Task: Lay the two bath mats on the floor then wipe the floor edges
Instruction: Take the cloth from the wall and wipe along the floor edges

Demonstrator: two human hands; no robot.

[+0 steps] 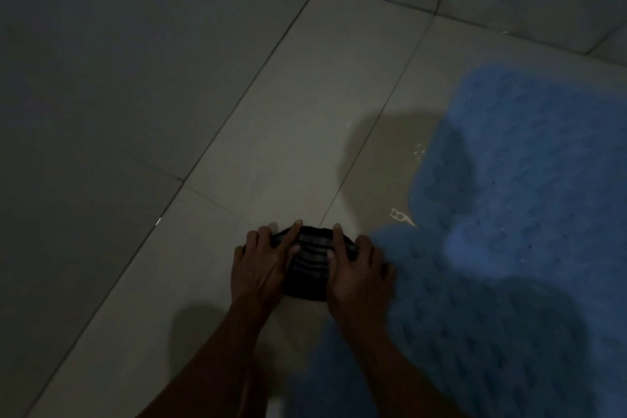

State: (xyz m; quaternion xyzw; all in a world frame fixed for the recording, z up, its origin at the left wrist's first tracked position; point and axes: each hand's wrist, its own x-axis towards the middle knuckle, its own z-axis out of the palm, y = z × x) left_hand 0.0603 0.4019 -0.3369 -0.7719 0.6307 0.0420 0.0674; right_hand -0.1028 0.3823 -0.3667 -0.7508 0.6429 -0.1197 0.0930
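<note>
The left hand (259, 263) and the right hand (356, 270) lie with straight fingers flat on a dark striped cloth (310, 265), pressing it onto the tiled floor (305, 112). The cloth lies between the wall (118, 78) edge and the blue bath mat (509, 214), whose edge touches the right hand.

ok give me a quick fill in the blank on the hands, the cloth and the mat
1. Both hands, left hand and right hand, press on a dark striped ____.
2. The mat is ____ in colour.
3. The mat lies to the ____ of the cloth.
4. The cloth rests on the tiled ____.

Missing words: cloth; blue; right; floor
</note>
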